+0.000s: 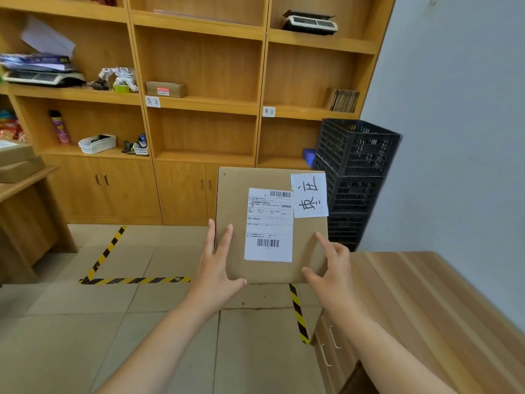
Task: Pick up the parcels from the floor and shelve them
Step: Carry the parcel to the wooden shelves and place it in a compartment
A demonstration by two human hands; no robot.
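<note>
I hold a flat brown cardboard parcel (233, 200) in the air in front of me, above the floor. It carries a white shipping label with barcodes and a white paper note with handwritten characters at its top right corner. My left hand (217, 268) grips its lower left edge, fingers spread on the face. My right hand (331, 268) grips its lower right corner. The wooden shelf unit (204, 103) stands ahead, with another small brown parcel (166, 89) lying in its middle compartment.
Stacked black plastic crates (355, 166) stand right of the shelves. A wooden desk with drawers (426, 308) is at my right, another desk (25, 194) with boxes at my left. Yellow-black tape (133, 280) marks the tiled floor. Scales, baskets and a spray can sit on shelves.
</note>
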